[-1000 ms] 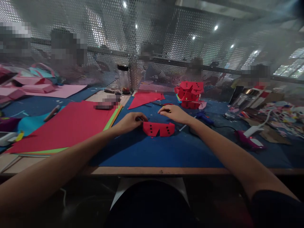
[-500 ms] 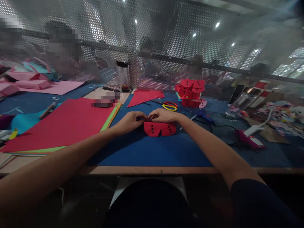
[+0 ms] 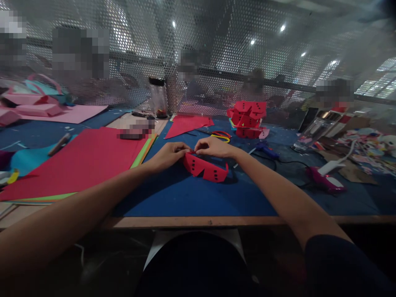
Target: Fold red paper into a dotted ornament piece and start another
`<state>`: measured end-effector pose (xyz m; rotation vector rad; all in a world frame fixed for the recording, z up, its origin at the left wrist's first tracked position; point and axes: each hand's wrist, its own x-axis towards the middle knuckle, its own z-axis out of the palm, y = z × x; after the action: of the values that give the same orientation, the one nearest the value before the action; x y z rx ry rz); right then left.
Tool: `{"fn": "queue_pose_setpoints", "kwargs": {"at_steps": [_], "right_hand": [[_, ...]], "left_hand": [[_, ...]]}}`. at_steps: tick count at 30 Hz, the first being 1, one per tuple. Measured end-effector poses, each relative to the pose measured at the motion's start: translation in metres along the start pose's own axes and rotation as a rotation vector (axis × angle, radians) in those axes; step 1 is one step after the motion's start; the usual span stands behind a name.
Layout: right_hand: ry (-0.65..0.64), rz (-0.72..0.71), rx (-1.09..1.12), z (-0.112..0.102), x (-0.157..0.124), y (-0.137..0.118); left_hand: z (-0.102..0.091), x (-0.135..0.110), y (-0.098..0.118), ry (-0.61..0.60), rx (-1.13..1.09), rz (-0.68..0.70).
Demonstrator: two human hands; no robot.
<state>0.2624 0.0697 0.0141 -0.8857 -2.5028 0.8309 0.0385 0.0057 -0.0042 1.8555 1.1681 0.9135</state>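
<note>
The blue mat [image 3: 192,198] has the big red sheet [image 3: 77,161] along its left edge and a stack of red pieces [image 3: 247,117] at its far side. Near the mat's middle lies the red dotted cutout [image 3: 206,168], its left end lifted. The left hand [image 3: 168,154] and right hand [image 3: 213,147] both pinch that raised corner, fingers closed on the paper. A light, even pinch with the fingertips close together looks best to avoid creasing or tearing it.

Our worktable [image 3: 198,222], blue mat [image 3: 192,198] on top.
We see a red sheet [image 3: 80,161], stacked red cutouts [image 3: 247,117] and a pink glue gun [image 3: 324,182] on it.
</note>
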Motion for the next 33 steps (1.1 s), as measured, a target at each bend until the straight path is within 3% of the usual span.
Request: {"fn": "queue_pose_setpoints", "kwargs": {"at_steps": [14,33], "right_hand": [[0.095,-0.012,0.042,0.014,-0.004,-0.016],[0.070,0.027,-0.011,0.022,-0.007,-0.030]], "left_hand": [[-0.006,-0.003,0.012,-0.002,-0.109,-0.189],[-0.012,-0.002,0.004,-0.031,-0.020,-0.178]]}}
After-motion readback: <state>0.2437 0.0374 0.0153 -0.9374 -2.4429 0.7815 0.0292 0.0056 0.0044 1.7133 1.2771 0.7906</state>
